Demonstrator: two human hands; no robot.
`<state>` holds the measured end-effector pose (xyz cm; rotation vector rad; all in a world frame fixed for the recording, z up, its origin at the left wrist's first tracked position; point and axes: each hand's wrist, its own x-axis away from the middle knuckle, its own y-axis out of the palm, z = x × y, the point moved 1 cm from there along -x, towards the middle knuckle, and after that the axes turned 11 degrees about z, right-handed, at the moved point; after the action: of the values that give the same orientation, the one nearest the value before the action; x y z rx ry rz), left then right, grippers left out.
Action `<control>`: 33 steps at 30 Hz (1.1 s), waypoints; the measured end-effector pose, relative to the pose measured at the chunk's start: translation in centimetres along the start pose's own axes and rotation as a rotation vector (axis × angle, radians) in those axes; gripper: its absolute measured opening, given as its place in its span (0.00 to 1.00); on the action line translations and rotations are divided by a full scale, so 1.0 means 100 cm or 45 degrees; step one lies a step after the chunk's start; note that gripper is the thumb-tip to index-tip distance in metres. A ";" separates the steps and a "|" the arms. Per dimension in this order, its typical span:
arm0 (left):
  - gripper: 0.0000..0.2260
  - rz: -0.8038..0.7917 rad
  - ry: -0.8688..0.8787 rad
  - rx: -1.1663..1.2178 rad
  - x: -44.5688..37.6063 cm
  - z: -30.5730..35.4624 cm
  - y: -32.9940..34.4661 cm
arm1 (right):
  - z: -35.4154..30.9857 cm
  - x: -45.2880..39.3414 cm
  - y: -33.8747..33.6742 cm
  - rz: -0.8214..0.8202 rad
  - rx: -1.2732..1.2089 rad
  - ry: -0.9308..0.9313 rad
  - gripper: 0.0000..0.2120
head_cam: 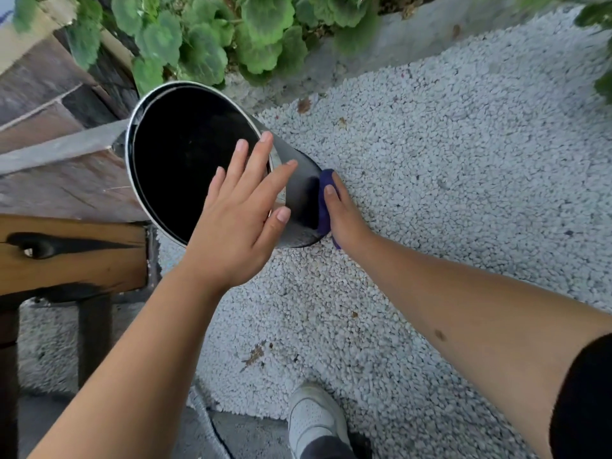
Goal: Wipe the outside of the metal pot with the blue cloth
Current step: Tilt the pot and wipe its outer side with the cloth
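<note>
A tall metal pot [291,167] with a black inside stands tilted on white gravel, its mouth turned toward me. My left hand [238,223] lies flat with spread fingers on the near rim and outer wall, holding nothing. My right hand [344,213] presses a blue cloth [325,200] against the pot's lower outer wall near the base. Most of the cloth is hidden behind the pot and under my fingers.
White gravel [447,180] covers the ground to the right. A wooden bench [73,256] stands at the left, beside stone tiles [49,104]. Green plants [212,41] grow behind the pot along a concrete edge. My white shoe [314,419] is at the bottom.
</note>
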<state>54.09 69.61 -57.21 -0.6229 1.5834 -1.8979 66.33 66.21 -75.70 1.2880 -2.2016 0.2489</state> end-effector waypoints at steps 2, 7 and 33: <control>0.23 0.002 -0.021 0.019 0.000 0.001 0.000 | 0.003 -0.001 0.001 0.009 0.016 0.009 0.26; 0.23 -0.017 -0.119 0.102 -0.007 0.007 0.000 | -0.002 0.007 0.002 0.083 -0.064 0.016 0.26; 0.31 -0.156 0.081 0.092 -0.045 -0.016 -0.010 | -0.021 -0.008 -0.001 0.023 0.017 -0.037 0.26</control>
<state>56.10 74.04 -56.46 -0.6470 1.5392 -2.0745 67.53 67.63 -74.40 1.2871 -2.2404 0.2539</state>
